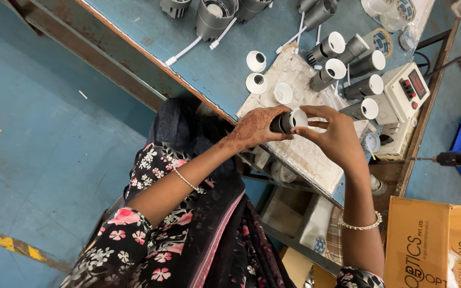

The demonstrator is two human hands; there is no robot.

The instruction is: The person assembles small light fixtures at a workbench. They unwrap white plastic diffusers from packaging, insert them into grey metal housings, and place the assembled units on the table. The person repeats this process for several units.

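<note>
Two hands: left hand (254, 128) and right hand (334, 133) both closed around one small dark cylindrical lamp housing with white rim (289, 121).
Edge: held above worn white work board (300, 154), near blue table (214, 69) edge.
Room: three white plastic rings (256, 61) just behind.

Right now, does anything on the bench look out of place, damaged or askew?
Mostly orderly. The left hand and right hand hold a dark cylindrical lamp housing over a white work board, whose surface looks chipped and worn. A power screwdriver hangs out past the bench edge at right. Nothing looks spilled.
</note>
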